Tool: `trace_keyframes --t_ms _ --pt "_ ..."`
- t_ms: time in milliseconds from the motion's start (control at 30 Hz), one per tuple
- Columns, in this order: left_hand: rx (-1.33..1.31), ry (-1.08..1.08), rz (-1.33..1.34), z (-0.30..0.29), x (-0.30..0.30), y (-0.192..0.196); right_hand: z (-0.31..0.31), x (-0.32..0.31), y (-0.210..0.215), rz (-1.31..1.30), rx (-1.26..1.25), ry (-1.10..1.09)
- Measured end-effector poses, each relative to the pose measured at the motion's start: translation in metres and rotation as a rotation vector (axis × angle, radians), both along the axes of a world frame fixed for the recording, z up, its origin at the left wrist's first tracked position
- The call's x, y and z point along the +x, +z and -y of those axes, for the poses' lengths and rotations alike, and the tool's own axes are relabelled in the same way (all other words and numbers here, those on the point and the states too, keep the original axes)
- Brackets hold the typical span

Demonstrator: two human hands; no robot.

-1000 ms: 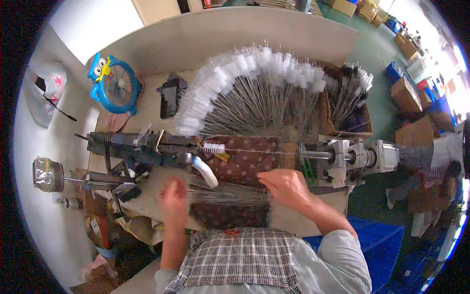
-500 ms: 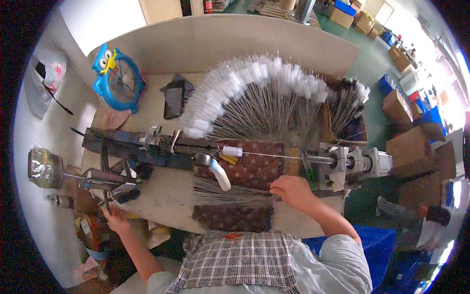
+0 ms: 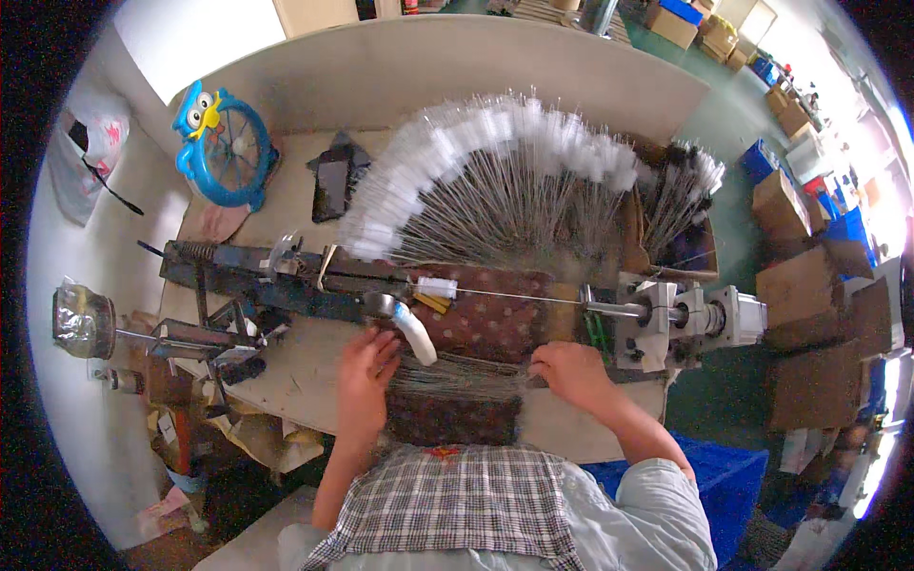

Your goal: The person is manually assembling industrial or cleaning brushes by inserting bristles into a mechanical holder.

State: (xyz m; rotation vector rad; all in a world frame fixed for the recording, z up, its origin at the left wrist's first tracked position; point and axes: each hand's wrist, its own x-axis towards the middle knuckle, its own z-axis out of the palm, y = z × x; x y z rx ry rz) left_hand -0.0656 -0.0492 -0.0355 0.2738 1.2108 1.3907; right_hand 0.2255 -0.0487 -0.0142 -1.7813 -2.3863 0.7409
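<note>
My right hand (image 3: 574, 373) is closed in a pinch at the right ends of a bundle of thin metal wires (image 3: 457, 378), which lies across a dark patterned cloth (image 3: 457, 419). Beside the bundle's left end hovers my left hand (image 3: 367, 371), slightly blurred, its fingers apart and holding nothing. Between my hands a lever with a white-wrapped grip (image 3: 417, 341) sticks out from the bench machine (image 3: 314, 297). A white-bristled brush head (image 3: 436, 287) sits by the machine's clamp, its wire stem (image 3: 514, 296) running right to the metal spindle (image 3: 614, 309).
Behind the machine a wide fan of white wire brushes (image 3: 505, 181) is piled. A cardboard box (image 3: 681, 262) holds more brushes, some dark. A blue character-shaped fan (image 3: 228, 152) and a phone (image 3: 331, 186) stand and lie at far left. A blue crate (image 3: 724, 485) is at lower right.
My left hand has come off the lever frame at the lower left and moved right, to the wires' left end. My right hand stays pinched at their right end.
</note>
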Motion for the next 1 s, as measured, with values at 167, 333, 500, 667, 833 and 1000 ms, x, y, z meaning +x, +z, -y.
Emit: trace_keyframes --t_ms 167,333,500,667,833,1000 --pt "-0.037 -0.281 -0.203 -0.026 0.054 0.035 0.010 0.004 -0.004 -0.079 0.048 -0.008" --pt "0.072 -0.292 1.171 -0.036 0.013 0.129 0.013 0.008 -0.010 -0.057 0.056 -0.003" --pt "0.156 -0.212 0.507 0.006 -0.011 0.092 0.006 -0.003 -0.009 0.086 -0.107 0.078" --pt "0.304 -0.846 0.031 -0.003 0.033 0.105 0.003 0.005 -0.004 -0.023 0.071 0.053" --pt "0.954 -0.786 -0.912 -0.054 0.116 0.089 0.012 -0.006 -0.001 0.070 0.048 0.105" --pt "0.991 -0.908 -1.590 -0.088 0.171 0.052 0.021 0.001 0.001 0.168 -0.046 0.051"
